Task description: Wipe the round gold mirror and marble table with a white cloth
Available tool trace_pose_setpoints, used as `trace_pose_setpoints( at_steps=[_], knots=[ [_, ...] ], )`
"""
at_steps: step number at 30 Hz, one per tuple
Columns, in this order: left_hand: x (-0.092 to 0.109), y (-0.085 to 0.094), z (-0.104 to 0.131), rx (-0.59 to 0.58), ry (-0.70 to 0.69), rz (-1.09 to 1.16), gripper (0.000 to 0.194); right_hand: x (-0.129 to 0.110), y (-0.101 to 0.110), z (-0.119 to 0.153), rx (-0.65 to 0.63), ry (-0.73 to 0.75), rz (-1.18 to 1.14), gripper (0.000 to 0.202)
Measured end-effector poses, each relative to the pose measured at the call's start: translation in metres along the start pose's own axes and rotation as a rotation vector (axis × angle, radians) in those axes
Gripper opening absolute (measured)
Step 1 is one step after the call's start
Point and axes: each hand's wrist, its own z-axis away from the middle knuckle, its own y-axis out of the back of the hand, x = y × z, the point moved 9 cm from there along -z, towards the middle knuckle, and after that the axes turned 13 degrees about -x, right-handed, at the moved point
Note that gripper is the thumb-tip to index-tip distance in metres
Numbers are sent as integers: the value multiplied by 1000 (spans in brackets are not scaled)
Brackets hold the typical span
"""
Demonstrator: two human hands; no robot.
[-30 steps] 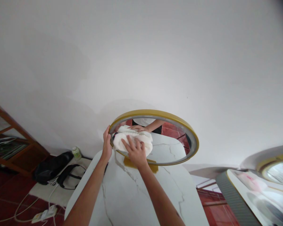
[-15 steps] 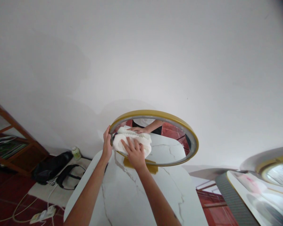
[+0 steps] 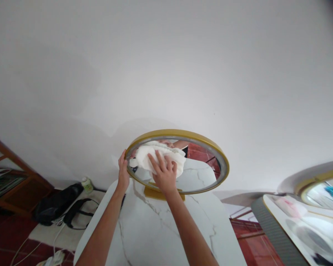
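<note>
A round mirror (image 3: 201, 171) in a gold frame stands on a gold base (image 3: 152, 193) on a white marbled table (image 3: 166, 232). My left hand (image 3: 123, 173) grips the frame at its left edge, fingers going round behind the rim. With fingers spread, my right hand (image 3: 165, 173) presses a white cloth (image 3: 147, 153) flat against the left and middle part of the glass. The cloth and part of an arm are reflected in the mirror. What lies under my right palm is hidden.
A pale wall (image 3: 166, 74) rises behind the table. On the left are a wooden shelf (image 3: 24, 188), a black bag (image 3: 58, 203), a bottle (image 3: 87, 184) and cables. A second table (image 3: 277, 229) with another gold-framed mirror (image 3: 322, 177) stands at the right.
My right hand and the cloth have slid up and slightly right across the glass. My left hand stays on the frame's left edge. The whole view has shifted a little.
</note>
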Motion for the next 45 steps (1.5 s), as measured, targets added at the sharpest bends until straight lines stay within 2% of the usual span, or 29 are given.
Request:
trace_pose_setpoints(
  at_steps=[2,3,5,7,13,15,16,17,19,21,25,27,29,31,34,36,41,42,45],
  knots=[
    [1,-1,1,-4,0,0,51,8,23,-9,51,-47,-18,70],
    [1,-2,1,-7,4,9,51,9,28,-11,58,-56,-24,71],
    [1,-2,1,2,14,42,52,6,19,-9,23,-40,-31,72],
    [-1,-1,1,15,25,64,52,-2,-8,0,-64,6,-35,73],
    [0,0,0,-2,32,-11,51,-23,-125,49,-421,120,-98,74],
    [0,0,0,-7,32,-27,50,-23,-145,59,-480,113,-108,76],
    [1,0,0,-10,35,-28,50,-23,-147,60,-488,112,-109,77],
    [1,0,0,-11,37,-29,50,-22,-145,59,-481,107,-109,78],
    [2,0,1,-7,36,-30,49,-21,-124,49,-422,106,-106,79],
    [5,0,2,-1,30,-38,49,-18,-88,32,-314,89,-94,76],
    [10,-2,2,-14,12,-82,49,-4,-2,-1,-67,-1,-71,75],
    [11,-2,2,-20,5,-87,48,3,30,-12,29,-33,-69,73],
    [11,-2,2,-16,4,-76,48,7,50,-17,94,-55,-74,72],
    [11,-2,2,-13,1,-68,49,8,54,-18,113,-59,-74,72],
    [11,-2,2,-10,-4,-65,49,1,31,-13,40,-36,-59,73],
    [12,-2,2,-6,-1,-66,49,-6,0,-5,-48,-11,-52,74],
    [11,-2,1,-10,31,-55,49,-23,-97,33,-251,98,-56,68],
    [10,-2,1,-10,30,-51,49,-22,-114,41,-277,83,-54,67],
    [9,-1,0,-5,16,-47,49,-22,-146,58,-355,91,-62,67]
  ],
)
